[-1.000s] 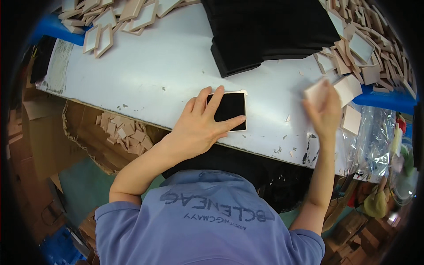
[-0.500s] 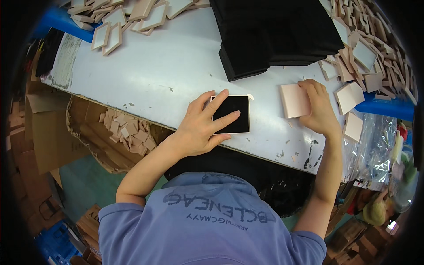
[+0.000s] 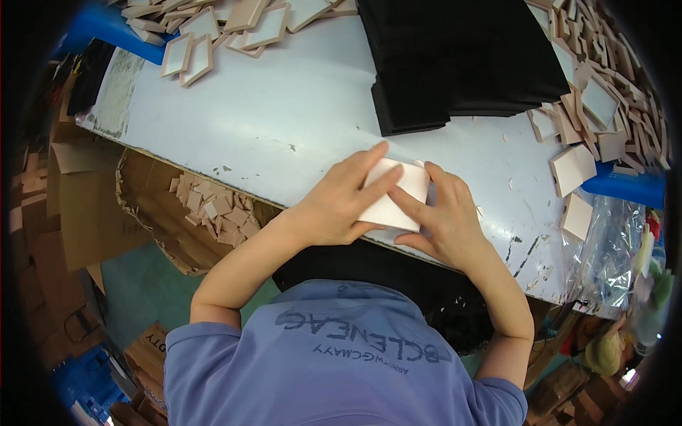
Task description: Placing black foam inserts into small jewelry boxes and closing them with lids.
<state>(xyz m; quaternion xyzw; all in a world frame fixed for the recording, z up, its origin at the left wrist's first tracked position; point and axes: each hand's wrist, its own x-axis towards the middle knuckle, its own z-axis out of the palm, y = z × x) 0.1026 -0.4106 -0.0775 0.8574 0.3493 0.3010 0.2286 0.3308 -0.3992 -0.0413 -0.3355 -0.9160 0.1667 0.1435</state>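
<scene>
A small pale pink box (image 3: 391, 213) lies near the front edge of the white table, its plain top facing up and no black showing. My left hand (image 3: 344, 193) grips it from the left, with fingers across its top and the thumb at the near side. Around its right side my right hand (image 3: 447, 219) is closed, thumb at the near corner and fingers at the far one. The underside of the box is hidden. Beyond my hands lies a thick stack of black pads (image 3: 462, 64).
Shallow pale pink box parts heap up at far left (image 3: 263, 28) and right (image 3: 604, 92), beside blue trays. Two loose pieces (image 3: 572, 170) lie at the right edge near clear plastic bags (image 3: 611, 241). Below the table at left, a carton (image 3: 153, 213) holds small pink pieces.
My right hand has brought the pink box part from the right over the black-filled one under my left hand. The black face is now covered, and both hands hold the box.
</scene>
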